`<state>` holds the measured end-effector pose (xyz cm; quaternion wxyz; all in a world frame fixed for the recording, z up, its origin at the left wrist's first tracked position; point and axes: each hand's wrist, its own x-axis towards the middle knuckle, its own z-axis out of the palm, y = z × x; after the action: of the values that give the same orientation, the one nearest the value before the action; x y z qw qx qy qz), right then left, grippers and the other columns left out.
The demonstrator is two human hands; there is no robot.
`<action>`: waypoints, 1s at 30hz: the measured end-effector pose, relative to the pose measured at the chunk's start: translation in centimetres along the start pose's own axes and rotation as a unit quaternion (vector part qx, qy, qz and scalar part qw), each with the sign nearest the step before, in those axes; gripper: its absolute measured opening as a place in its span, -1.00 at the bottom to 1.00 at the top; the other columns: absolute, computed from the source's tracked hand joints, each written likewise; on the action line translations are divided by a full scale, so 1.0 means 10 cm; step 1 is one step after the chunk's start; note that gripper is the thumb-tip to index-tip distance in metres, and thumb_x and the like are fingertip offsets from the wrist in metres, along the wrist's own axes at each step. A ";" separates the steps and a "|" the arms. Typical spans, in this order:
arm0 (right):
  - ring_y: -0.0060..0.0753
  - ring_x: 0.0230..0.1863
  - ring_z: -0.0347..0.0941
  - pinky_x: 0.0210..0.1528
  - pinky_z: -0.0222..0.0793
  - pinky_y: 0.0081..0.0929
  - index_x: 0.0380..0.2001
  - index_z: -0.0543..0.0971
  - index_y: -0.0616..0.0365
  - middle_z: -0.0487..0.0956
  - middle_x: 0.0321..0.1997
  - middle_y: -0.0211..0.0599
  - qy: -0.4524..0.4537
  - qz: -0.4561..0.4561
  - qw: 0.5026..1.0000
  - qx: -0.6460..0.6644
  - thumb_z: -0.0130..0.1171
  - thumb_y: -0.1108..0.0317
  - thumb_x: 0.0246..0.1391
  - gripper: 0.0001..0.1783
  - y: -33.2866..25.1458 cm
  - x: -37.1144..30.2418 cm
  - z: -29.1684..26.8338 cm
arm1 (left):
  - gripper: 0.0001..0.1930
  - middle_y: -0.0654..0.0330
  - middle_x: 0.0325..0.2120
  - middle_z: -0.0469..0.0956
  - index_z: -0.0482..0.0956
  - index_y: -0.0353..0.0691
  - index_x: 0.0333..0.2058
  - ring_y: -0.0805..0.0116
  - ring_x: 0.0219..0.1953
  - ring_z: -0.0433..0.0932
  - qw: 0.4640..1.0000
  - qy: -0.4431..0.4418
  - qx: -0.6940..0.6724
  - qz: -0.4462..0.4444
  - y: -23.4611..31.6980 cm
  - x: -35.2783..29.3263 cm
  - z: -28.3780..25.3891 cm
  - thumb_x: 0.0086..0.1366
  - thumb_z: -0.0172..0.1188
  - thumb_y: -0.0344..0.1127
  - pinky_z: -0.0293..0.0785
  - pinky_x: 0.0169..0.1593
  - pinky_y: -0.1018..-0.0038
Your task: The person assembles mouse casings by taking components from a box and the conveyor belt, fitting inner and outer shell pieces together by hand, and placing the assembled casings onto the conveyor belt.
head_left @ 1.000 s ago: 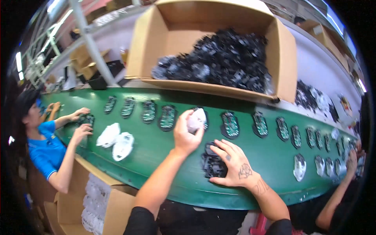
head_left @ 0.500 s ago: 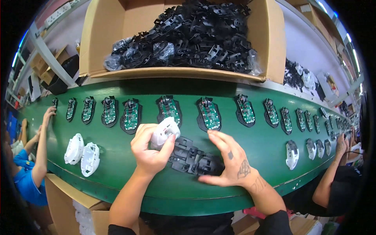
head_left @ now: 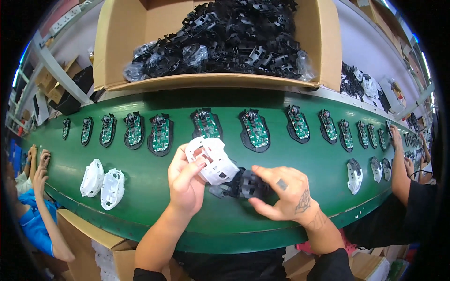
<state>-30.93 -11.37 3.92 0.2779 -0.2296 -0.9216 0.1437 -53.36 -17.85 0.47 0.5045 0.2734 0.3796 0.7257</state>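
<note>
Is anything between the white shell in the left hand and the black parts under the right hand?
Nothing visible: the white shell in the left hand already meets the black parts under the right hand.

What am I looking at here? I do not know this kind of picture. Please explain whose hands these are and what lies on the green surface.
The camera sits on a person's head and looks down, so its wide lens bends straight edges. The left hand holds a white plastic shell. The right hand rests on a pile of black plastic frames. On the green belt lie a row of green circuit boards and two more white shells. Behind stands a cardboard box of black parts. Other people's arms show at both sides.
</note>
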 end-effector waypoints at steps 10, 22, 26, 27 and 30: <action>-0.14 -0.10 0.60 -0.19 0.63 -0.31 0.41 -0.12 0.00 0.39 0.18 -0.02 0.068 0.345 0.697 0.625 -0.24 0.20 0.44 -0.41 -0.39 -0.11 0.22 | -0.20 -0.21 0.18 0.35 -0.20 -0.21 0.41 -0.01 0.24 0.36 0.992 -0.073 0.038 0.091 0.02 -0.19 0.33 0.39 0.05 -0.10 0.27 0.30 0.16; -0.29 0.05 0.55 0.01 0.56 -0.42 0.28 0.12 0.31 0.39 0.22 -0.02 0.186 0.175 0.862 0.437 0.18 0.48 0.21 -0.34 -0.14 -0.11 0.43 | -0.51 -0.17 0.23 0.28 0.49 -0.42 0.03 0.06 0.30 0.26 0.969 -0.195 0.148 0.031 -0.12 -0.26 0.22 0.14 0.27 -0.31 0.14 0.32 0.22; -0.20 0.13 0.51 0.06 0.55 -0.34 0.26 0.14 0.30 0.40 0.21 -0.01 0.196 0.144 0.856 0.456 0.20 0.40 0.22 -0.35 -0.14 -0.16 0.43 | -0.62 -0.18 0.24 0.28 0.57 -0.41 -0.08 0.06 0.29 0.27 0.974 -0.204 0.097 -0.010 -0.06 -0.17 0.09 0.14 0.21 -0.33 0.17 0.31 0.19; -0.20 0.13 0.51 0.05 0.54 -0.35 0.27 0.14 0.29 0.39 0.22 0.00 0.201 0.156 0.835 0.488 0.18 0.38 0.24 -0.36 -0.16 -0.15 0.44 | -0.62 -0.19 0.24 0.27 0.56 -0.41 -0.07 0.04 0.30 0.26 0.971 -0.232 0.048 -0.025 -0.06 -0.15 0.06 0.13 0.20 -0.37 0.17 0.31 0.17; -0.21 0.12 0.51 0.02 0.54 -0.39 0.30 0.14 0.28 0.45 0.16 -0.02 0.197 0.175 0.835 0.483 0.15 0.38 0.25 -0.36 -0.18 -0.13 0.40 | -0.30 -0.20 0.28 0.21 0.24 -0.33 0.25 -0.05 0.35 0.20 0.972 -0.236 0.015 0.007 -0.05 -0.19 0.17 0.09 0.21 -0.47 0.14 0.34 0.11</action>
<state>-32.94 -14.13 0.82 0.4994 -0.2470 -0.6048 0.5690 -51.12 -19.04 0.95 0.5704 0.4468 0.2588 0.6388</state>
